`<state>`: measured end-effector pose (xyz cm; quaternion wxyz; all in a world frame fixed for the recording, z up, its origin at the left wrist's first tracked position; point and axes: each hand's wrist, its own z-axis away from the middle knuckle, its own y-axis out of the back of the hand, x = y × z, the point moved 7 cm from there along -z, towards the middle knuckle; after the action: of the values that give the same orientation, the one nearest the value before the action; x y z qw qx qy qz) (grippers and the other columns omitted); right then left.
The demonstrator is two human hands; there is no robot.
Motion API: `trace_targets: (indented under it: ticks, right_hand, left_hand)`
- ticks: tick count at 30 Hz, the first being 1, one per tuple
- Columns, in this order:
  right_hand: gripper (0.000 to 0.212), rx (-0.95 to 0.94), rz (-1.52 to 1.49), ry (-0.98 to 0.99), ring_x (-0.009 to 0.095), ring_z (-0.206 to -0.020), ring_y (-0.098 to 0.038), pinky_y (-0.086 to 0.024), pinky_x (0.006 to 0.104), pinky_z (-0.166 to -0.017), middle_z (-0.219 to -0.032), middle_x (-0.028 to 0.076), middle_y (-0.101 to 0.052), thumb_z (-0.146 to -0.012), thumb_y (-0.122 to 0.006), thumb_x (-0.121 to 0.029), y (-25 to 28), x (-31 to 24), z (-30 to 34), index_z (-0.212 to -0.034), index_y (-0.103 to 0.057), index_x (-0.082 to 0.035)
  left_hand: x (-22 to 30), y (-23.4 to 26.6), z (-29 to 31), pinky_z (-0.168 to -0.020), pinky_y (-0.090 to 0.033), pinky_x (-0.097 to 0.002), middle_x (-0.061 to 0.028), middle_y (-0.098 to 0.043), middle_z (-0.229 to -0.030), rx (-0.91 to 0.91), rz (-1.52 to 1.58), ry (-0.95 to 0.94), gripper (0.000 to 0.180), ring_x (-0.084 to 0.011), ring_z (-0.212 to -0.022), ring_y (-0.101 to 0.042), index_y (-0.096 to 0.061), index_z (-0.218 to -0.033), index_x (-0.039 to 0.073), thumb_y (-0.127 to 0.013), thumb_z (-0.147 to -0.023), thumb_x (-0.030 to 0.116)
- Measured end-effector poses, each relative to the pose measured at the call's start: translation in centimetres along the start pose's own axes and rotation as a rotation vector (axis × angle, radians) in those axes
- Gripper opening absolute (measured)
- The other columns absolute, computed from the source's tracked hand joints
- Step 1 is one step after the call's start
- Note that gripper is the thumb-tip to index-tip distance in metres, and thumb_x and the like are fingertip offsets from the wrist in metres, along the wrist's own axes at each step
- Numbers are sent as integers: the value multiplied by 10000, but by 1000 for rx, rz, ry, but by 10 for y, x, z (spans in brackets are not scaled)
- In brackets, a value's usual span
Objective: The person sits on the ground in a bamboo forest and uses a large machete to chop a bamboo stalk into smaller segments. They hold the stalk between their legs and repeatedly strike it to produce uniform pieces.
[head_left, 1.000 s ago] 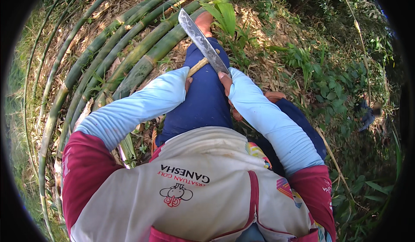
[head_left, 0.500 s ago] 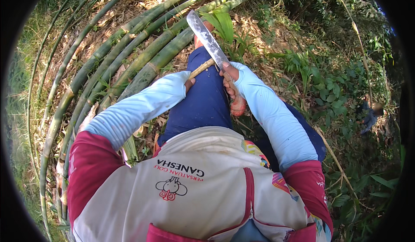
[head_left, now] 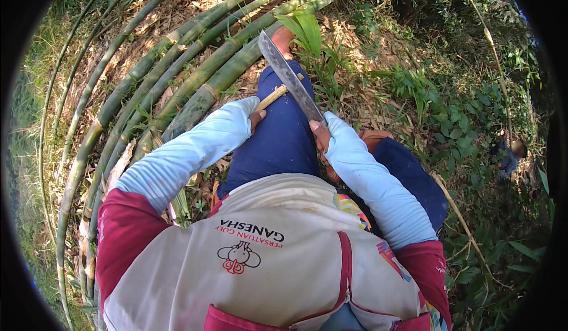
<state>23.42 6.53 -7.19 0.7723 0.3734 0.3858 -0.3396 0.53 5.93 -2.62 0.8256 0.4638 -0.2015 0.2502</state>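
My left hand (head_left: 256, 120) is closed round the near end of a short pale stick (head_left: 273, 98), which slants up and away over my raised leg in blue trousers (head_left: 272, 141). In my right hand (head_left: 321, 134) is the handle of a machete, mostly hidden by the fingers. The long, dull grey machete blade (head_left: 288, 75) points up and to the left, crossing over the stick near its far end. A small light bit of the stick shows beyond the blade. Light blue sleeves cover both forearms and part of the hands.
Several long green bamboo poles (head_left: 195, 70) curve across the ground on the left. My bare foot (head_left: 283, 41) rests close to them. Dry leaves (head_left: 349, 53) and green plants (head_left: 455, 124) spread to the right, with a thin branch (head_left: 464, 221) lower down. A person (head_left: 510, 156) is at the far right.
My right hand has drawn the machete toward me and slightly right, so the blade sits lower across the stick. The stick has tilted a little; my left hand stays almost in place.
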Motion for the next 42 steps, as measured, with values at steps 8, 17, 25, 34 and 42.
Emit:
trace_targets:
  ticks: [8,17,25,34,42]
  right_hand:
    - [533,31,178,-17,351,-933,-632,-465,378,-844,-1002,261,-639,-971,-520,-396,11,-8,15,-1183,-528,93]
    - [507,83,201,74,368,-886,-635,-473,403,-801,-942,247,-647,-972,-517,-393,14,-22,20,-1138,-531,86]
    - [658,48,298,40,338,-1053,-619,-448,370,-939,-1123,273,-634,-969,-524,-415,8,-28,14,-1316,-433,137]
    - [616,79,327,59,332,-1003,-650,-479,358,-877,-1072,265,-652,-951,-553,-367,4,-15,-12,-1297,-458,133]
    - [538,75,193,26,240,-781,-657,-501,331,-726,-919,183,-686,-919,-595,-345,-5,-9,-38,-1229,-514,87]
  left_hand:
    - [19,17,9,-677,-442,-483,-231,-609,-771,115,-124,-67,317,-420,-736,-607,-553,-970,19,-479,-990,327]
    - [31,20,14,-707,-438,-484,-240,-607,-828,26,-179,35,284,-434,-807,-605,-537,-1031,31,-507,-988,310]
    - [23,11,7,-769,-457,-486,-259,-629,-918,90,-181,-16,372,-430,-884,-609,-574,-1117,2,-453,-1000,334]
    - [17,-1,-12,-729,-476,-485,-258,-634,-872,60,-228,-113,309,-446,-838,-617,-570,-1078,-1,-484,-977,278]
    - [-7,-7,-34,-714,-479,-489,-246,-629,-826,20,-243,-208,314,-427,-796,-628,-552,-1062,1,-495,-950,289]
